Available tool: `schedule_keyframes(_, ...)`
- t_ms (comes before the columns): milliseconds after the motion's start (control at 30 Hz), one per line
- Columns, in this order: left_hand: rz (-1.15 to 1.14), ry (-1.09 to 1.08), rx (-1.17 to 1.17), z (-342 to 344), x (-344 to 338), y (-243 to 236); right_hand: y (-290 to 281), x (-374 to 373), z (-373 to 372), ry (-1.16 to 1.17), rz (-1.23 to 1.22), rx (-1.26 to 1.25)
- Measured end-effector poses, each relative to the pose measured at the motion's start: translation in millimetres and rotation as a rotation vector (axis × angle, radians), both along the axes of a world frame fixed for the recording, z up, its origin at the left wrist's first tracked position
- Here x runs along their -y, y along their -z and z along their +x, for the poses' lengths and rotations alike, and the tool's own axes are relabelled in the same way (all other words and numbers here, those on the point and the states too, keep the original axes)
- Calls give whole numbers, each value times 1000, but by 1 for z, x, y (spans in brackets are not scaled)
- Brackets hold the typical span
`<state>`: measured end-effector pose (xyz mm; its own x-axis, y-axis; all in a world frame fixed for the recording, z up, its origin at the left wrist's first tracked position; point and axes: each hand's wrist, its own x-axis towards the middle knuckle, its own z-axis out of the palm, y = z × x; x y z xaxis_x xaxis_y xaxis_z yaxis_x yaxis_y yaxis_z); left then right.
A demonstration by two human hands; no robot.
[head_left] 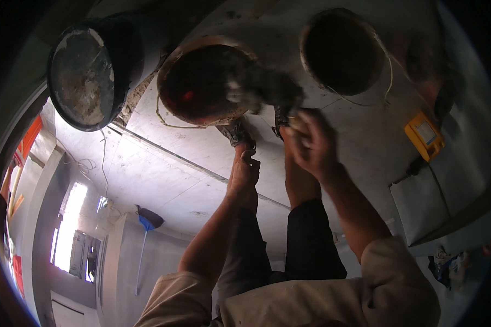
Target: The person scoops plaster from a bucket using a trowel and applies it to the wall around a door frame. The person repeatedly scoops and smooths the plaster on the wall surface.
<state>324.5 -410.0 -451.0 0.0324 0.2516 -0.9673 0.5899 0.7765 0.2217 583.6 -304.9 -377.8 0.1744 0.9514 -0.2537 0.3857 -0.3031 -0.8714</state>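
My right hand is closed, blurred by motion, around what looks like a trowel handle. A dark, blurred trowel blade with grey, mortar-like stuff reaches from it over the right rim of a round bucket. The bucket has a dark inside and a thin wire handle hanging on its near side. My left hand hangs in front of my left shin, its fingers curled, with nothing visible in them. My feet, in dark, worn sandals, stand just on the near side of the bucket.
A second round bucket with a wire handle stands at the far right. Near a wall lies a yellow box-shaped case. At the left is a big black container with a crusted grey face. A long strip crosses the pale floor; a blue broom leans farther left.
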Motion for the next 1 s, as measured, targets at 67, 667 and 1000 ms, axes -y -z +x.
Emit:
schedule_keyframes(67, -25, -12, -4, 6, -8, -16, 38, -5, -43, -84, 3, 97)
schedule_keyframes(667, 713, 50, 338, 165, -130, 55, 28, -44, 166, -412, -770, 837)
schedule_keyframes(1000, 438, 150, 248, 239, -210, 97, 181, -42, 208, -654, -634, 892)
